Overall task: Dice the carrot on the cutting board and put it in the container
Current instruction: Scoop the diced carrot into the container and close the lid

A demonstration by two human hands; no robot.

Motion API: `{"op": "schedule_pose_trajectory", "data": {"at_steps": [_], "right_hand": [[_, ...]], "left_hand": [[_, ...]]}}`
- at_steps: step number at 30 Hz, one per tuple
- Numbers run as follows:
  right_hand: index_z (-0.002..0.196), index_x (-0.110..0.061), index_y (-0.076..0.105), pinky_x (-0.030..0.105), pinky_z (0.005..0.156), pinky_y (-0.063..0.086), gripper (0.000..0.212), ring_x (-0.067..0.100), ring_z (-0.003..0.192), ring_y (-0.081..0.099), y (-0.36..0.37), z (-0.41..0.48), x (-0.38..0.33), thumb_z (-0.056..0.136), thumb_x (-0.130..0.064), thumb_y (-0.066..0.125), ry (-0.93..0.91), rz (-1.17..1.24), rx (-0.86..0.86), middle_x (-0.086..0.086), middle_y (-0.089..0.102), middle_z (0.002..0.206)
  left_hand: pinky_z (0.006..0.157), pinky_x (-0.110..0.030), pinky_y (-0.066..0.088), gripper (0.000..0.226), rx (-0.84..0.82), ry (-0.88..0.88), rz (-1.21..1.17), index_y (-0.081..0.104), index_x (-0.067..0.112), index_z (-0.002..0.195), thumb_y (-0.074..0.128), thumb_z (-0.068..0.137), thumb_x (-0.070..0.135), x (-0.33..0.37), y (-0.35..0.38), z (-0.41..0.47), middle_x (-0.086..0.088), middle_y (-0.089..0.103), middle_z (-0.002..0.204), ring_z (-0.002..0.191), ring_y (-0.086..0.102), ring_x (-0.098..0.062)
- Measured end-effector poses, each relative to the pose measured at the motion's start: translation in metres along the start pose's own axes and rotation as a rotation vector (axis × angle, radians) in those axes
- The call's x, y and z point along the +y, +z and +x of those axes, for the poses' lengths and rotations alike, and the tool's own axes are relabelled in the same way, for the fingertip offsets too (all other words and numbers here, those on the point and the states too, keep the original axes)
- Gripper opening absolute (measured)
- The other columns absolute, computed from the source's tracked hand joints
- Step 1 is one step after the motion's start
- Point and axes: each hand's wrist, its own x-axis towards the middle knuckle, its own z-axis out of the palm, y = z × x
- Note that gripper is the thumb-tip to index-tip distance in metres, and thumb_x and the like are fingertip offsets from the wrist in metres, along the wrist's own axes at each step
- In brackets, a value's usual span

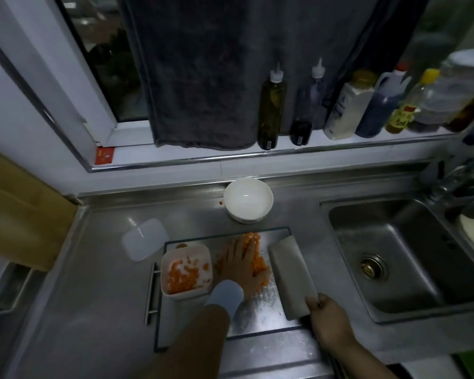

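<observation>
Carrot dice, head view: an orange heap on the glass cutting board, with a further portion already inside the container. The container stands on the board's left part, just beside the heap, presumably so that the dice need travel only a short way. The left hand lies flat on the heap, fingers straight and close together, palm down, apparently to gather the pieces. The right hand has its fingers curled round the handle of the cleaver, whose broad blade lies on the board to the right of the heap, probably as a stop or scoop against which the dice are pushed. Dicing appears complete; transfer is partly done.

Surface and room: a stainless-steel counter carries the board. The container's lid lies off to the left, and a white bowl stands behind the board with one stray carrot piece beside it. A sink lies to the right. Bottles line the windowsill, beside a dark hanging towel. Lighting is dim.
</observation>
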Motion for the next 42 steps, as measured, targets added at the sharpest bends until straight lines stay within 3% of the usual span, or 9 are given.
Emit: {"op": "schedule_pose_trajectory", "data": {"at_steps": [3,8,11,14,20,25,32,38,42], "right_hand": [[0.083,-0.020,0.061,0.027,0.069,0.039,0.019,0.026,0.088,0.065,0.011,0.001,-0.004,0.097,-0.029,0.054,-0.048,0.025,-0.047,0.005,0.070,0.087],[0.079,-0.025,0.065,0.023,0.054,0.043,0.020,0.010,0.058,0.058,0.023,0.001,-0.021,0.097,-0.024,0.056,-0.078,0.126,-0.164,-0.006,0.063,0.061],[0.079,-0.028,0.065,0.018,0.059,0.044,0.021,0.006,0.069,0.062,0.022,0.002,-0.028,0.097,-0.023,0.055,-0.059,0.165,-0.167,-0.009,0.068,0.073],[0.086,-0.020,0.072,0.027,0.072,0.050,0.019,0.015,0.078,0.067,0.016,0.005,-0.030,0.096,-0.027,0.057,-0.042,0.177,-0.179,-0.003,0.073,0.079],[0.071,-0.016,0.069,0.021,0.050,0.040,0.030,0.008,0.050,0.058,0.008,-0.002,-0.053,0.097,-0.023,0.057,-0.099,0.208,-0.173,-0.006,0.063,0.051],[0.059,-0.022,0.058,0.023,0.050,0.035,0.038,0.003,0.042,0.050,0.021,-0.019,-0.079,0.097,-0.019,0.057,-0.168,0.188,-0.180,-0.010,0.055,0.042],[0.068,-0.018,0.062,0.014,0.048,0.037,0.031,0.004,0.054,0.056,0.049,-0.043,-0.107,0.096,-0.027,0.055,-0.291,0.010,-0.163,-0.006,0.062,0.059],[0.078,-0.015,0.064,0.029,0.065,0.040,0.028,0.023,0.080,0.062,0.057,-0.044,-0.112,0.098,-0.030,0.051,-0.284,-0.054,-0.100,0.004,0.068,0.081],[0.072,-0.014,0.063,0.032,0.070,0.045,0.028,0.028,0.081,0.063,0.049,-0.036,-0.100,0.096,-0.027,0.055,-0.256,-0.025,-0.039,0.007,0.068,0.078]], "left_hand": [[0.116,-0.049,0.001,0.093,0.050,0.013,-0.033,-0.015,0.045,0.145,0.047,0.080,0.069,0.001,0.006,0.000,0.014,-0.014,0.156,0.144,-0.013,-0.020],[0.117,-0.048,0.004,0.085,0.122,0.092,-0.020,-0.010,0.044,0.147,0.039,0.082,0.069,-0.001,0.014,0.000,0.016,-0.014,0.156,0.144,-0.014,-0.016],[0.117,-0.045,0.008,0.076,0.170,0.132,-0.010,0.005,0.038,0.150,0.034,0.085,0.065,-0.005,0.017,0.001,0.015,-0.008,0.157,0.145,-0.010,-0.013],[0.117,-0.042,0.012,0.063,0.249,0.179,-0.087,0.029,0.029,0.147,0.036,0.090,0.055,-0.003,0.013,0.001,0.013,0.006,0.157,0.145,0.001,-0.011],[0.114,-0.028,0.018,0.043,0.458,0.170,-0.239,0.053,0.022,0.133,0.044,0.095,0.038,-0.003,-0.019,-0.007,0.007,0.034,0.149,0.139,0.023,-0.012],[0.114,-0.024,0.019,0.037,0.525,0.103,-0.305,0.056,0.019,0.130,0.054,0.095,0.028,-0.025,-0.042,-0.026,0.006,0.042,0.144,0.135,0.029,-0.008],[0.099,-0.034,0.044,0.034,0.616,-0.030,-0.270,0.069,0.020,0.111,0.049,0.090,0.039,-0.073,-0.055,-0.058,0.003,0.060,0.124,0.113,0.055,-0.015],[0.089,-0.020,0.037,0.022,0.438,-0.221,-0.229,0.066,0.022,0.106,0.055,0.090,0.032,-0.101,-0.060,-0.084,0.002,0.058,0.115,0.107,0.052,-0.016],[0.089,-0.031,0.047,0.034,0.506,-0.189,-0.195,0.071,0.018,0.099,0.042,0.085,0.030,-0.088,-0.070,-0.079,-0.003,0.066,0.103,0.098,0.059,-0.023]]}}
